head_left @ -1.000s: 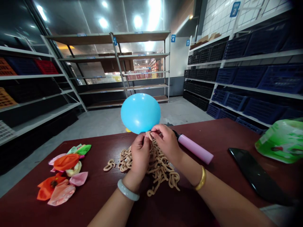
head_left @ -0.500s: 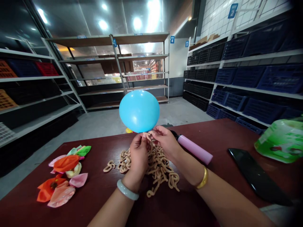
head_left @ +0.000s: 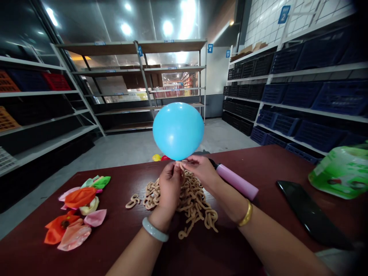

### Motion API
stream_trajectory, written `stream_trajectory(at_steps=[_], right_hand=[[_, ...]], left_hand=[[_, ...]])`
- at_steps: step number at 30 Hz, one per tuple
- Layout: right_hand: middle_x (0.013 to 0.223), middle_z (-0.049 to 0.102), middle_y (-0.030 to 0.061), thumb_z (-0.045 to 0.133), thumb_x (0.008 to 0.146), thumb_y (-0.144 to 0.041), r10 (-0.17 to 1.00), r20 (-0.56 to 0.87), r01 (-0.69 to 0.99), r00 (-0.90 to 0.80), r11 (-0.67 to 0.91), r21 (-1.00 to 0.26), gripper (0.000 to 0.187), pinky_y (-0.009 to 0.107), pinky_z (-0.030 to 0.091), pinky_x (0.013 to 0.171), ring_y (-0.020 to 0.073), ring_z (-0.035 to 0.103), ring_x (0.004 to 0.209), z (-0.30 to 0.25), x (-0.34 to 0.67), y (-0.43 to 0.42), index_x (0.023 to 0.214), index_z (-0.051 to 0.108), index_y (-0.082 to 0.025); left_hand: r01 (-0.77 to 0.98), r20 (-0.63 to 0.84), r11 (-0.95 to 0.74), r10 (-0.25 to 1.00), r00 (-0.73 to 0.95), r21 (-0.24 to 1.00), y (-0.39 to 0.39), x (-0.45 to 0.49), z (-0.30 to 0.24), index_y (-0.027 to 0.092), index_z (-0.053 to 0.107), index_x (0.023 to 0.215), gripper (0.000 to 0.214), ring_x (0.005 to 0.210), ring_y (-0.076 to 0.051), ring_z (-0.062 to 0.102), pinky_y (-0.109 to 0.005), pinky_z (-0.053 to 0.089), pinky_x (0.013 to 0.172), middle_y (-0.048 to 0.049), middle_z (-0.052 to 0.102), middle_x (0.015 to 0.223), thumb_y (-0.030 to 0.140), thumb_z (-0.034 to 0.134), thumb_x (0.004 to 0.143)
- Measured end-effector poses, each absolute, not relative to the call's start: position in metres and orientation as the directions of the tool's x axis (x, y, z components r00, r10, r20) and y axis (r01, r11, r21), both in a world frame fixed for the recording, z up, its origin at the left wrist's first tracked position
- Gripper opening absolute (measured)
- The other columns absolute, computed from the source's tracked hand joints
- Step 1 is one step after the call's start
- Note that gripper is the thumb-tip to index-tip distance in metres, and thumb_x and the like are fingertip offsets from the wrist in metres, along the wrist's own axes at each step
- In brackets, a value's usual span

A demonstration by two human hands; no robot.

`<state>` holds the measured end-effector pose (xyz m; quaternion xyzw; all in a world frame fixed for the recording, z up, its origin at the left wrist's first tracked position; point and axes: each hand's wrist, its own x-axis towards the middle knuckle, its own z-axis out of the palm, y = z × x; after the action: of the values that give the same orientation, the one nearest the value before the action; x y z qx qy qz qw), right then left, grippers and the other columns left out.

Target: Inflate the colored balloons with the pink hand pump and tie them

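A blown-up light blue balloon point(head_left: 178, 131) stands above the dark red table point(head_left: 120, 230). Both hands pinch at its neck. My left hand point(head_left: 169, 186) is closed at the neck with a tan chain link between its fingertips. My right hand point(head_left: 202, 172) is closed on the same spot from the right. Beneath the hands lies a heap of tan plastic chain links point(head_left: 191, 203), with one loose link point(head_left: 133, 200) to its left. A pink hand pump point(head_left: 237, 182) lies just right of my right hand.
Several flat balloons point(head_left: 77, 214) in orange, pink and green lie at the table's left. A black phone point(head_left: 310, 216) and a green plastic bag point(head_left: 340, 172) are at the right. Shelving with crates lines both sides. Small balloons point(head_left: 160, 157) lie on the floor beyond.
Both hands have lifted the balloon a little and shifted it to the right. The fingers stay pinched at its neck.
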<state>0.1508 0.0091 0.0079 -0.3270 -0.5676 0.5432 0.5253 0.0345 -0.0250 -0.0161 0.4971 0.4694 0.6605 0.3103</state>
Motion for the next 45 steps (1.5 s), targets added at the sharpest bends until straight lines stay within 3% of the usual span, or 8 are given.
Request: stream_trajectory(at_steps=[5, 9, 16, 22, 27, 32, 39, 45], right_hand=[[0.065, 0.060, -0.0026, 0.075, 0.062, -0.039, 0.966, 0.182, -0.274, -0.186, 0.127, -0.953, 0.024, 0.023, 0.036, 0.057, 0.0107, 0.050, 0.061, 0.009, 0.159, 0.015, 0.065, 0.064, -0.018], [0.068, 0.063, -0.0003, 0.077, 0.058, -0.040, 0.985, 0.098, -0.339, -0.145, 0.044, -0.940, 0.027, 0.022, 0.034, 0.054, 0.0110, 0.051, 0.061, 0.009, 0.162, 0.020, 0.066, 0.064, -0.018], [0.060, 0.058, -0.0023, 0.078, 0.056, -0.036, 0.988, 0.148, -0.428, -0.037, 0.118, -0.896, 0.025, 0.025, 0.037, 0.057, 0.0111, 0.049, 0.059, 0.002, 0.171, 0.035, 0.061, 0.061, -0.018], [0.065, 0.062, -0.0008, 0.077, 0.061, -0.042, 0.965, 0.152, -0.382, -0.215, 0.060, -0.922, 0.029, 0.027, 0.044, 0.063, 0.0127, 0.056, 0.062, 0.006, 0.168, 0.029, 0.067, 0.064, -0.018], [0.064, 0.063, -0.0004, 0.081, 0.061, -0.043, 0.892, 0.098, -0.305, -0.441, -0.046, -0.951, 0.032, 0.027, 0.045, 0.061, 0.0122, 0.057, 0.060, 0.004, 0.160, 0.020, 0.069, 0.065, -0.016], [0.061, 0.062, -0.0006, 0.084, 0.057, -0.037, 0.939, 0.054, -0.420, -0.341, -0.100, -0.902, 0.031, 0.026, 0.043, 0.055, 0.0122, 0.054, 0.055, -0.009, 0.152, 0.019, 0.068, 0.063, -0.016], [0.056, 0.059, -0.0025, 0.082, 0.056, -0.038, 0.988, -0.006, -0.408, -0.153, -0.069, -0.910, 0.033, 0.024, 0.039, 0.052, 0.0101, 0.051, 0.052, -0.026, 0.140, 0.048, 0.062, 0.058, -0.017], [0.061, 0.059, 0.0001, 0.069, 0.082, -0.034, 0.991, -0.117, -0.215, -0.070, -0.130, -0.968, 0.026, 0.024, 0.044, 0.051, 0.0111, 0.054, 0.053, -0.020, 0.115, 0.108, 0.070, 0.060, -0.013]], left_hand=[[0.063, 0.313, -0.307, 0.923, -0.224, 0.950, -0.023, 0.036, -0.020, 0.016, 0.064, 0.081, 0.031, 0.059, -0.011, 0.046, -0.022, 0.037, 0.056, 0.0008, 0.056, 0.067, 0.047, 0.059, 0.086], [-0.099, 0.225, -0.246, 0.957, -0.184, 0.964, -0.021, 0.042, -0.022, 0.015, 0.065, 0.083, 0.033, 0.062, -0.011, 0.049, -0.023, 0.039, 0.059, 0.0003, 0.059, 0.071, 0.048, 0.064, 0.082], [-0.406, 0.019, -0.031, 0.999, -0.034, 0.913, -0.028, 0.056, -0.012, 0.017, 0.056, 0.077, 0.034, 0.042, -0.004, 0.025, -0.018, 0.019, 0.041, 0.0089, 0.038, 0.054, 0.043, 0.076, 0.070], [-0.446, 0.071, -0.086, 0.996, -0.052, 0.891, -0.027, 0.050, -0.009, 0.017, 0.053, 0.075, 0.031, 0.043, -0.004, 0.027, -0.018, 0.019, 0.039, 0.0075, 0.038, 0.055, 0.040, 0.073, 0.074], [-0.337, 0.117, -0.157, 0.983, -0.139, 0.928, -0.020, 0.043, -0.019, 0.017, 0.052, 0.073, 0.032, 0.045, -0.005, 0.031, -0.019, 0.022, 0.041, 0.0066, 0.041, 0.056, 0.043, 0.070, 0.077], [-0.126, 0.120, -0.137, 0.984, -0.131, 0.983, -0.013, 0.039, -0.030, 0.018, 0.057, 0.073, 0.033, 0.042, -0.008, 0.034, -0.022, 0.026, 0.042, 0.0065, 0.041, 0.051, 0.050, 0.064, 0.079], [0.229, 0.240, -0.200, 0.957, -0.161, 0.953, 0.002, 0.018, -0.029, 0.016, 0.069, 0.083, 0.031, 0.061, -0.019, 0.057, -0.029, 0.043, 0.058, -0.0037, 0.061, 0.064, 0.045, 0.063, 0.076], [0.150, 0.245, -0.211, 0.933, -0.263, 0.966, 0.011, 0.007, -0.032, 0.015, 0.069, 0.089, 0.033, 0.060, -0.017, 0.057, -0.027, 0.044, 0.059, -0.0029, 0.061, 0.065, 0.045, 0.060, 0.078]])
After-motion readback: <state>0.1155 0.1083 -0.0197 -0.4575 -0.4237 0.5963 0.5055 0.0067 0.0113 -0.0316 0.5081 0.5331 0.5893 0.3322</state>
